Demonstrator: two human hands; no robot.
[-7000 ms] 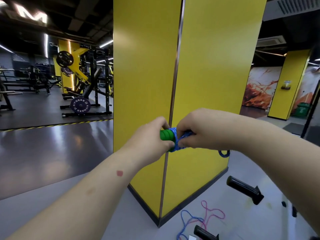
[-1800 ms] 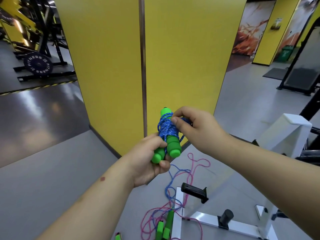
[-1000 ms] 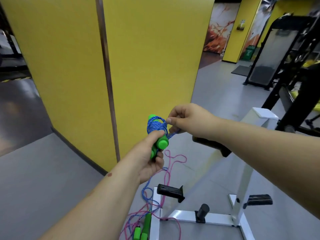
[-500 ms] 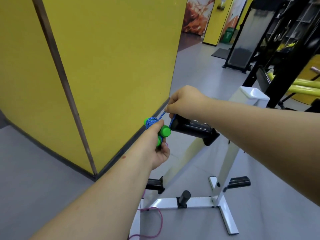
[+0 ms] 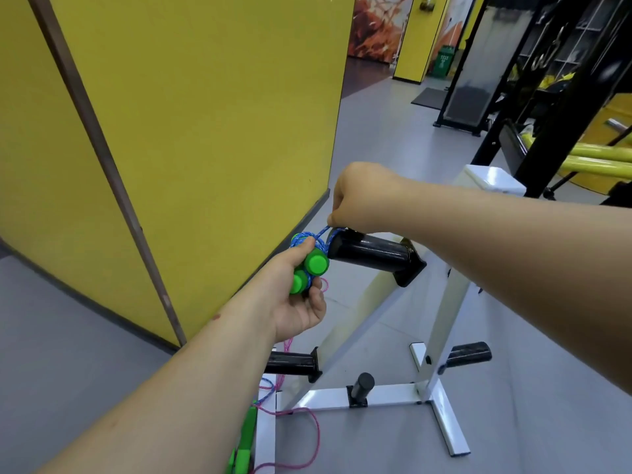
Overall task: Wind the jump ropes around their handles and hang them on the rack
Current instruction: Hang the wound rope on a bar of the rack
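Yellow pillar (image 5: 205,131) fills the left and far side; white rack (image 5: 441,302) stands right of it on grey floor (image 5: 513,388), with black pegs; top peg (image 5: 369,253) points left toward the hands; left hand (image 5: 297,295) clenched around the wound jump rope (image 5: 309,258), two green handles bundled in blue cord, held just at the peg's tip; right hand (image 5: 359,196) pinches a blue loop (image 5: 323,232) at the peg's end; pink rope (image 5: 301,436) and green handles (image 5: 244,446) lie loose on the floor near the rack base; black gym frames (image 5: 547,97) far right.
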